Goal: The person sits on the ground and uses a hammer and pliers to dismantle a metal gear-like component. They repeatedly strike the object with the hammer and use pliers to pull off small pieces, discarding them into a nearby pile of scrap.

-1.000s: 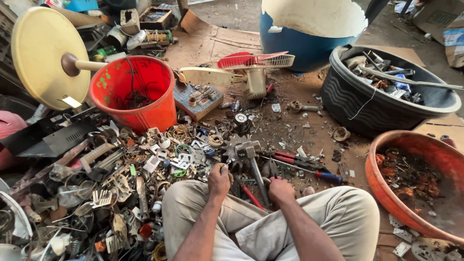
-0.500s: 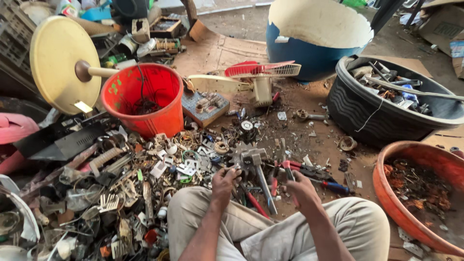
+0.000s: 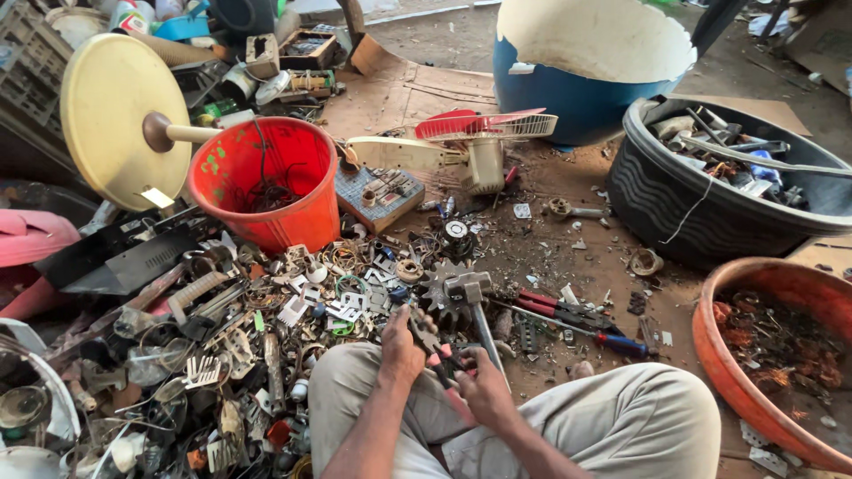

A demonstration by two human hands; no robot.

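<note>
Red-handled pliers [image 3: 437, 355], dark jaws, gripped by 2 hands.

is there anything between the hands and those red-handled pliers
No. Both hands are already on the red-handled pliers: the left hand grips near the head and the right hand wraps the handles, with no gap showing. The hammer and toothed gear lie just beyond on the ground, not in between.

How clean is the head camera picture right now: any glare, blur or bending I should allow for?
Head view: even daylight, soft shadows, no strong glare; the scrap pile is sharp. The left hand and right hand around the red-handled tool look slightly soft. The wide lens bends the edges, stretching the orange tub.
</note>
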